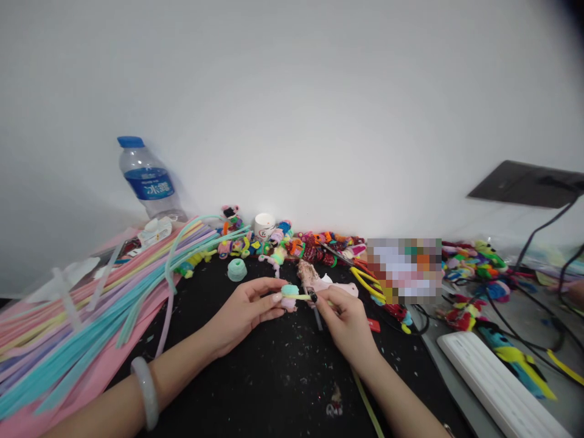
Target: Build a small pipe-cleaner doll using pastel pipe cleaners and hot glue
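My left hand (249, 311) pinches a small fuzzy coiled pipe-cleaner piece (289, 292), mint on top and lilac below. From it, a pale yellow pipe cleaner (301, 297) runs across to my right hand (345, 317), whose fingers are closed on it. A yellow-green strand (367, 404) trails below my right forearm to the near edge; whether it is the same piece is hidden. Behind the right fingers lies a pale pink glue gun (342, 287), partly covered. A separate mint coil (236, 270) rests on the black mat (255, 377), beyond my left hand.
Bundles of pastel pipe cleaners (86, 328) cover the left side. A water bottle (148, 179) leans by the wall. Finished fuzzy figures and a paper cup (264, 225) line the back. At right are black cables (502, 310) and a white power strip (497, 383).
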A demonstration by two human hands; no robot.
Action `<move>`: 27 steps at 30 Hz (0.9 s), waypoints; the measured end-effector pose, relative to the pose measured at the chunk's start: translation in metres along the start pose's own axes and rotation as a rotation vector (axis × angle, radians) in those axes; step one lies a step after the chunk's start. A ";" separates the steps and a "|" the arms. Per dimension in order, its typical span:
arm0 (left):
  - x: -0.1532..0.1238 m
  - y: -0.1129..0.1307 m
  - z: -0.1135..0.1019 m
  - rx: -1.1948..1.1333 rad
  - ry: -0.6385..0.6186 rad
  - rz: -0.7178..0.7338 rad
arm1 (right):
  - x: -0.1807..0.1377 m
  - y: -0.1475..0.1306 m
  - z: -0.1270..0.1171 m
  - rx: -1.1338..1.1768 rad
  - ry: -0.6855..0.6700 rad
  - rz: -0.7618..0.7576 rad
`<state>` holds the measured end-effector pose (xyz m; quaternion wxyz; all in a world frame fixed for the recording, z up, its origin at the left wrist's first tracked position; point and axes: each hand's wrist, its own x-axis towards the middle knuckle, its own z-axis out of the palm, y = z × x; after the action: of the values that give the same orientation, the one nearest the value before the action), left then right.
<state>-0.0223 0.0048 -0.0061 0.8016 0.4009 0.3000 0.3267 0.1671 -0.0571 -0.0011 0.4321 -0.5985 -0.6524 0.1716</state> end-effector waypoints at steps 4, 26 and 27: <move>0.000 -0.001 -0.001 0.023 0.011 0.024 | 0.001 0.000 -0.001 0.150 0.001 0.061; 0.004 -0.004 -0.006 0.167 0.033 0.115 | 0.001 -0.002 -0.002 0.078 -0.063 0.259; 0.004 -0.004 -0.006 0.179 0.035 0.117 | 0.001 -0.002 -0.002 0.070 -0.066 0.260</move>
<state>-0.0230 0.0087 -0.0136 0.7368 0.4821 0.3179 0.3517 0.1679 -0.0570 0.0016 0.4051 -0.6568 -0.5767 0.2682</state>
